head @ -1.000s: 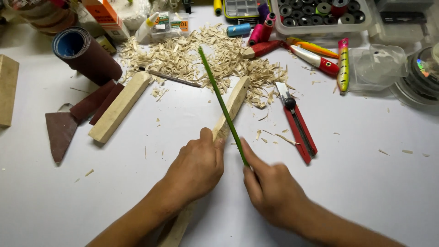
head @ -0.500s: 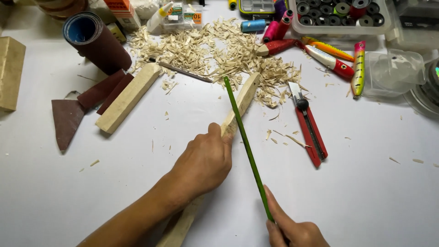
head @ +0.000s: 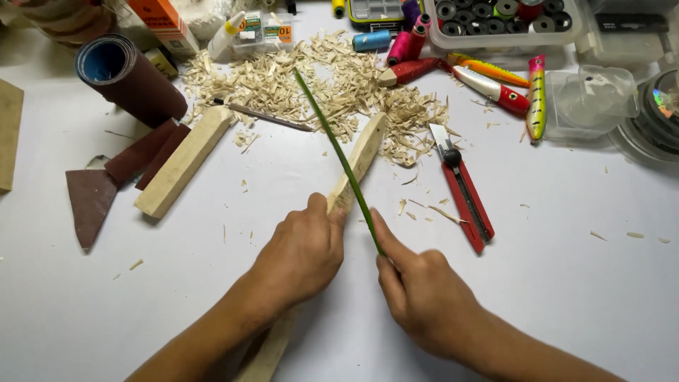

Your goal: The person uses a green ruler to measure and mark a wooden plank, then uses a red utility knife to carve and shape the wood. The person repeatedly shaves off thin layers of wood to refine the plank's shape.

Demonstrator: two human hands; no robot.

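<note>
My left hand (head: 300, 258) presses down on a long pale wooden stick (head: 361, 157) that lies slantwise on the white table. My right hand (head: 421, 293) grips the near end of a thin green blade (head: 332, 141), which lies across the stick close to my left thumb and points toward the far left. The stick's near end shows below my left wrist. A heap of wood shavings (head: 318, 88) lies behind the stick's far end.
A red utility knife (head: 463, 187) lies right of the stick. A second wooden block (head: 185, 161), sandpaper pieces (head: 113, 180) and a sandpaper roll (head: 127, 79) sit at the left. Painted fishing lures (head: 495, 85), a parts box (head: 506, 18) and plastic tubs line the back.
My right hand pulled the green blade back toward me half a second ago, then pushed it forward again across the stick. My left hand stayed on the stick.
</note>
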